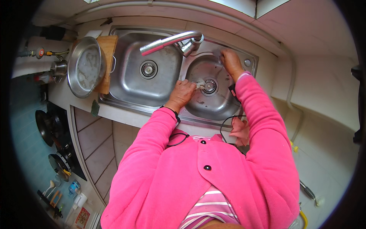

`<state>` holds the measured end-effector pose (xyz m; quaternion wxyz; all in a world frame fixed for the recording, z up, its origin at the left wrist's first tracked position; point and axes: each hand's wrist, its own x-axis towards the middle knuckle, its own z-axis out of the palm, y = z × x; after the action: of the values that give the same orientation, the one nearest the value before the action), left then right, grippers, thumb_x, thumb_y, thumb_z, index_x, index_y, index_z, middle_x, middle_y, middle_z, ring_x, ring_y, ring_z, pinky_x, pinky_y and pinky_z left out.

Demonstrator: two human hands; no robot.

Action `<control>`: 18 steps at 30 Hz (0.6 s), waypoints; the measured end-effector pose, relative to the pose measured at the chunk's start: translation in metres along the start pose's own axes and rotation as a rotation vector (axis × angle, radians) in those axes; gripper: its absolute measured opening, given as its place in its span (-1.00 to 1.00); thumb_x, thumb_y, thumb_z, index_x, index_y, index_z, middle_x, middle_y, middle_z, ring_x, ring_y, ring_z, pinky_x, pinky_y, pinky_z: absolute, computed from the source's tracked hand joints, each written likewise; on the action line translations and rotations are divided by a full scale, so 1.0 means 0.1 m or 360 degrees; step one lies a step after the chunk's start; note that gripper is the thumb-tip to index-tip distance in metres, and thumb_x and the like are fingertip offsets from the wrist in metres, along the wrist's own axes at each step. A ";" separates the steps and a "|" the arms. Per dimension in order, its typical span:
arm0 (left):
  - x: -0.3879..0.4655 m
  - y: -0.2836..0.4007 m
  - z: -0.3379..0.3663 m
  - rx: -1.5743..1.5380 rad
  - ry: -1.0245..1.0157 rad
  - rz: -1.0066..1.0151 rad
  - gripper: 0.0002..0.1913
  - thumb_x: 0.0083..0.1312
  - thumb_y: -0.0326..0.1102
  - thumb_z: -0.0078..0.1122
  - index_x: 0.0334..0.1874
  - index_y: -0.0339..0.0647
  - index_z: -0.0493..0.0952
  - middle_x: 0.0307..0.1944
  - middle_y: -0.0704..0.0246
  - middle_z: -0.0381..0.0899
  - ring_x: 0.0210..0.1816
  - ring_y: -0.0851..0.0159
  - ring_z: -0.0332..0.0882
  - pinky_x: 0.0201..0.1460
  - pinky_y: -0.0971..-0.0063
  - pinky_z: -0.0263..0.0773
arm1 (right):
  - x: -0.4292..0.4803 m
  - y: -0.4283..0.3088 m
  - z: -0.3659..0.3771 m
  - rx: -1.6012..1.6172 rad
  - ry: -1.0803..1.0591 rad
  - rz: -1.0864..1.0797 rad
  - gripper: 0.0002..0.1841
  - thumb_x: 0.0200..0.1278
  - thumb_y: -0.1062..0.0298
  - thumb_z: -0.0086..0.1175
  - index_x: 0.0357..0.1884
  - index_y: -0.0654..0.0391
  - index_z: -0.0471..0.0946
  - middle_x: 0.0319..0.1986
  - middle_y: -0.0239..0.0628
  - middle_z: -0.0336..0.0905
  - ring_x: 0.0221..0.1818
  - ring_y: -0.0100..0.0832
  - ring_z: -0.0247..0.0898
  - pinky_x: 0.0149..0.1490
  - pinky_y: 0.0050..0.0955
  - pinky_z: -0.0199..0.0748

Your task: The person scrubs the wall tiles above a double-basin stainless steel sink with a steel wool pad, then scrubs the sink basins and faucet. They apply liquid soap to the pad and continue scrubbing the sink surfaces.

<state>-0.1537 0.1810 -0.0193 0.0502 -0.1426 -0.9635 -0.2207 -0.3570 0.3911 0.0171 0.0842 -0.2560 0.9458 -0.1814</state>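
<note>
My left hand [183,94] reaches over the divider of a stainless steel double sink [137,98]. Its fingers are closed on a crumpled whitish cloth or tissue [201,83], beside the drain strainer [210,86] of the right basin [217,108]. At the back rim of that basin, my right hand [231,61] grips a small grey object [218,53], blurred and perhaps a scouring pad. Dark wet bits lie on the basin floor. A chrome faucet [171,41] points over the left basin [128,80], which has its own strainer [148,69].
On the left, a steel bowl [87,67] with cloudy residue rests on a wooden cutting board [110,63]. A pink cloth or glove [240,130] hangs at the front edge by a black cable [221,128]. Pans [44,128] sit on the stove, farther left.
</note>
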 end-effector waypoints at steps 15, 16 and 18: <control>0.01 0.03 -0.02 0.0062 -0.0001 0.0006 -0.86 0.23 -0.25 0.15 -0.20 -0.03 0.50 -0.36 0.44 0.57 -0.16 0.27 0.51 -0.07 0.30 0.31 | 0.41 -0.65 0.51 0.0194 0.0214 0.0296 -0.76 0.15 0.31 0.17 -0.17 0.19 0.58 -0.26 0.14 0.62 -0.13 0.20 0.53 0.00 0.04 0.48; 0.03 0.03 -0.02 0.0054 -0.0006 0.0003 -0.84 0.22 -0.24 0.18 -0.19 -0.03 0.49 -0.36 0.44 0.57 -0.16 0.26 0.50 -0.07 0.30 0.31 | 0.43 -0.69 0.51 0.0218 0.0213 0.0339 -0.76 0.15 0.30 0.17 -0.17 0.19 0.59 -0.25 0.14 0.62 -0.13 0.19 0.54 0.00 0.04 0.48; 0.02 0.02 -0.03 0.0032 -0.0050 -0.0023 -0.80 0.19 -0.24 0.24 -0.18 -0.04 0.48 -0.36 0.43 0.56 -0.16 0.24 0.49 -0.08 0.29 0.29 | 0.44 -0.70 0.47 0.0282 0.0151 0.0458 -0.74 0.13 0.27 0.16 -0.17 0.17 0.61 -0.24 0.15 0.63 -0.13 0.19 0.56 0.01 0.04 0.49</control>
<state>-0.1550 0.1821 -0.0152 0.0349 -0.1386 -0.9674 -0.2091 -0.3505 0.2984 -0.0023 0.0867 -0.1007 0.9559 -0.2620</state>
